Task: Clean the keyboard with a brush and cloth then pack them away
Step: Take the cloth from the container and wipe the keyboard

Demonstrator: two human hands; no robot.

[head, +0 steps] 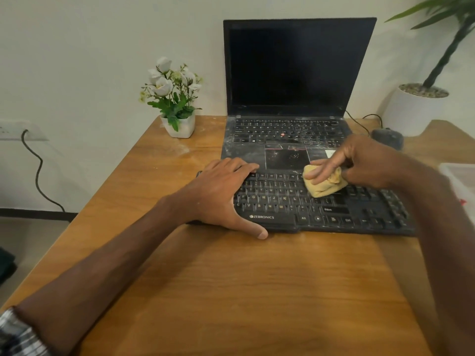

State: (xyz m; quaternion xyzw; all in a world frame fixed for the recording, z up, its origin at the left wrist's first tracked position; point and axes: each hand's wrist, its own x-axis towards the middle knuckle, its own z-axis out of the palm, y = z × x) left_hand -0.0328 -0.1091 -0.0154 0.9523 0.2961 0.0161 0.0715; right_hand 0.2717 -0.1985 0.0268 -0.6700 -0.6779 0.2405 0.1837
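The dusty black plastic keyboard [282,201] lies on the brown wooden surface [231,278], just in front of the open black laptop [295,73]. My left grip [218,194] rests flat on the keyboard's left end, fingers straight and apart. My right grip [365,163] is closed over the bunched yellow cloth [326,185], pressing it onto the keys right of the middle.

Your left hand [221,194] lies flat, palm down, fingers straight and together, with the thumb splayed back toward you. Its bare forearm runs in from the lower left. Your right hand [359,163] reaches in from the right, motion-blurred, gripping the bunched cloth [326,187] with its fingers [326,168] over the top.
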